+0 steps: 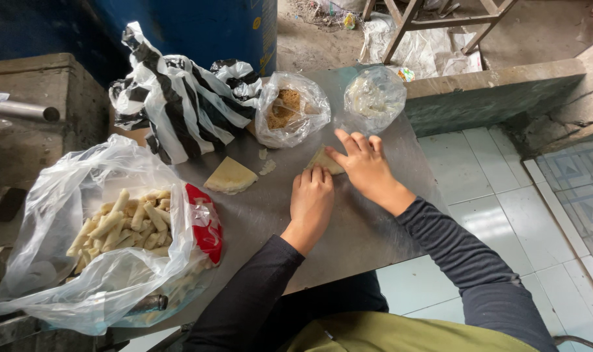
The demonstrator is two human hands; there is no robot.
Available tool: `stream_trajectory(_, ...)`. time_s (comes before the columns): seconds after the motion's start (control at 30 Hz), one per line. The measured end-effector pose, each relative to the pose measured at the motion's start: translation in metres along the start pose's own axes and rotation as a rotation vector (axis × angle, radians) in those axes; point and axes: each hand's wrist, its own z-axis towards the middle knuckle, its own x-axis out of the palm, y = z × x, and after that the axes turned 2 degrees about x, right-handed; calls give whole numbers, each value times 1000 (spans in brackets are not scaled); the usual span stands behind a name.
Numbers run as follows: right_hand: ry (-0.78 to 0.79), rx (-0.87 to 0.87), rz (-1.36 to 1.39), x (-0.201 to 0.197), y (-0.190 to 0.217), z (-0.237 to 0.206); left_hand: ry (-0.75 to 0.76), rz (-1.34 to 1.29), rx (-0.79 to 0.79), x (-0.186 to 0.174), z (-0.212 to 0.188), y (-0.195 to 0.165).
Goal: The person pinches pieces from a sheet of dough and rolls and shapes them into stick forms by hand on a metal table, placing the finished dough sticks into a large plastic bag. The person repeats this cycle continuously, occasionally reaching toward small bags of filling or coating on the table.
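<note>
Pale wrapper (324, 160) at frame centre mostly hidden under both hands (313, 195), shape unclear. Blue drum (198, 29) cut off by top edge. Contents of small clear bag (375, 98) upper centre too blurred to identify.
</note>
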Motion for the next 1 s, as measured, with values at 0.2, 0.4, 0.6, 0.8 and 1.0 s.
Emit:
stream_trajectory(0.2,-115,246,415,-30,-8,46,-17,-257,-57,2,8,18)
stream_trajectory(0.4,-40,186,653,-23,13,103,-100,-76,-302,13,17,29)
stream_trajectory(0.6,-84,194,888,4,16,131,-71,-145,-345,25,17,27)
stream_trajectory(0.8,-222,47,931,26,19,157,-87,-209,-364,35,19,24)
stream_trajectory(1.0,-317,118,886,25,11,155,-34,-141,-394,35,20,25)
